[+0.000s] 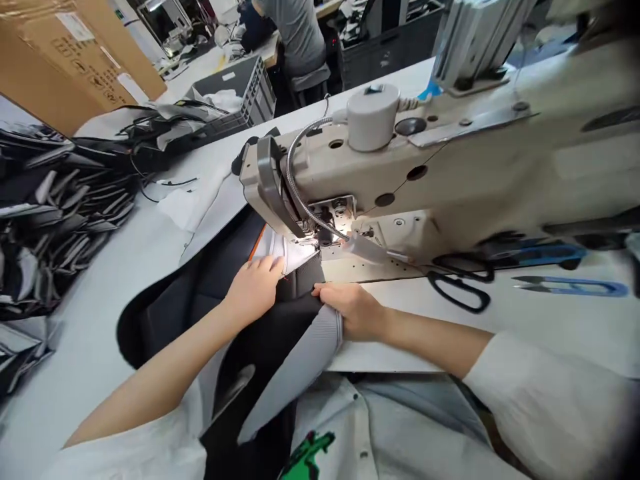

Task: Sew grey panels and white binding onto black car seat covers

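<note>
A dark fabric piece (200,280) with light grey mesh parts and an orange line lies under the head of a sewing machine (330,167). My left hand (255,290) has its fingers bunched on the white mesh edge, just left of the lit needle area. To the right, my right hand (355,310) pinches the near edge of the same piece, where a grey mesh flap (300,360) folds over. The rest of the fabric hangs over the table edge toward my lap. My left fingertips are partly lost against the cloth.
Black-handled scissors (460,283) and blue thread snips (575,287) lie right of the machine. Stacked fabric pieces (65,207) cover the left side. Behind stand a grey crate (255,93) and a cardboard box (75,60). Another person (300,37) sits farther back.
</note>
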`<action>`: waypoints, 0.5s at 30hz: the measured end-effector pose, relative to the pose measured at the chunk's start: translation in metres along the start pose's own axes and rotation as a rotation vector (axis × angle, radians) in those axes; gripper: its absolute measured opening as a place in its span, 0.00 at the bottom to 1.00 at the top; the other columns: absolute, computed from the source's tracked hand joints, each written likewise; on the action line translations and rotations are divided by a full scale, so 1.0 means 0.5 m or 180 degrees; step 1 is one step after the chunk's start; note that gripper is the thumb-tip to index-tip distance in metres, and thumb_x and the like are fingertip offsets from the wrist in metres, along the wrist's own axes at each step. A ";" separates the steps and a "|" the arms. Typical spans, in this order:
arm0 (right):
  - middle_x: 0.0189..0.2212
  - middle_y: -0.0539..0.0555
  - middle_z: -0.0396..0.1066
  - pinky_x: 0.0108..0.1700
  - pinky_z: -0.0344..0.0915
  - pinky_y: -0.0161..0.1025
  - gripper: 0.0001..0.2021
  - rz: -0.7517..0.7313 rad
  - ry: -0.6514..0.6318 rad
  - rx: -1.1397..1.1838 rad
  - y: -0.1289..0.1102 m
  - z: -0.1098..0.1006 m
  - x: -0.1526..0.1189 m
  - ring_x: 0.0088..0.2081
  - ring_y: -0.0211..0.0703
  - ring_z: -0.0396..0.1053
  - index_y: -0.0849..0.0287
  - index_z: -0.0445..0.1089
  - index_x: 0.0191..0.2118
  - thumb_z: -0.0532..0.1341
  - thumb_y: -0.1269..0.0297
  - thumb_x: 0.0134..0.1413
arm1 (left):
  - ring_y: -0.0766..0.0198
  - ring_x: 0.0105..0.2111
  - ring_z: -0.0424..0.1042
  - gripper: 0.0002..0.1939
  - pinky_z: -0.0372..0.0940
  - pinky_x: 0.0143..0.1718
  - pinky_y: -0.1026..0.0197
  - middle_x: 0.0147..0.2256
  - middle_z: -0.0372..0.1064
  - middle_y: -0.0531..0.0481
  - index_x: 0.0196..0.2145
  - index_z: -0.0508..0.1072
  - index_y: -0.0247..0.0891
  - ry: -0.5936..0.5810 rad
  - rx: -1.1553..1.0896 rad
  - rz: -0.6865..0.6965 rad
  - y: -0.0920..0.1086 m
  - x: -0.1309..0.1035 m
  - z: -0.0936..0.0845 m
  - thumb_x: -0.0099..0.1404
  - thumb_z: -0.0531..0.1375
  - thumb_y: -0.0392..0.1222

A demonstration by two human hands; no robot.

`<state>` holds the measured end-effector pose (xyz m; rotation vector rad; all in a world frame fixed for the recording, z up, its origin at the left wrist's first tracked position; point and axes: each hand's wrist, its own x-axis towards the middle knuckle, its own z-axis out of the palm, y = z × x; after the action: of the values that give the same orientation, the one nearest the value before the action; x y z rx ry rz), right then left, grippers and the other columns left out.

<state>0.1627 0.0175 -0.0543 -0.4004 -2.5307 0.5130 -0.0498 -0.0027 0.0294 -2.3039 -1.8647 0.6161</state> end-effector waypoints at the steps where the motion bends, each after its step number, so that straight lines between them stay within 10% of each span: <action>1: 0.41 0.60 0.69 0.45 0.68 0.37 0.06 0.0078 0.0111 0.0104 -0.004 0.003 -0.002 0.45 0.42 0.68 0.63 0.64 0.37 0.53 0.75 0.56 | 0.56 0.42 0.68 0.23 0.64 0.41 0.57 0.44 0.67 0.41 0.54 0.64 0.35 -0.0045 -0.0052 -0.0034 -0.003 0.006 0.001 0.62 0.47 0.29; 7: 0.49 0.68 0.67 0.54 0.64 0.49 0.16 -0.0180 0.0429 -0.0750 -0.028 0.022 -0.008 0.53 0.52 0.64 0.72 0.65 0.50 0.48 0.78 0.59 | 0.57 0.36 0.69 0.16 0.64 0.34 0.61 0.30 0.68 0.43 0.34 0.75 0.36 0.0218 0.0064 0.0320 0.004 0.048 -0.007 0.63 0.47 0.31; 15: 0.47 0.68 0.69 0.51 0.66 0.48 0.17 -0.0283 0.0555 -0.1408 -0.030 0.042 0.004 0.50 0.51 0.67 0.73 0.66 0.51 0.47 0.76 0.62 | 0.56 0.38 0.71 0.23 0.66 0.38 0.59 0.39 0.71 0.43 0.57 0.63 0.37 0.0066 0.0086 0.0951 0.000 0.061 -0.013 0.65 0.52 0.43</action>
<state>0.1469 -0.0009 -0.0635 -0.4648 -2.4643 -0.1189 -0.0423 0.0277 0.0277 -2.5820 -1.5038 0.6418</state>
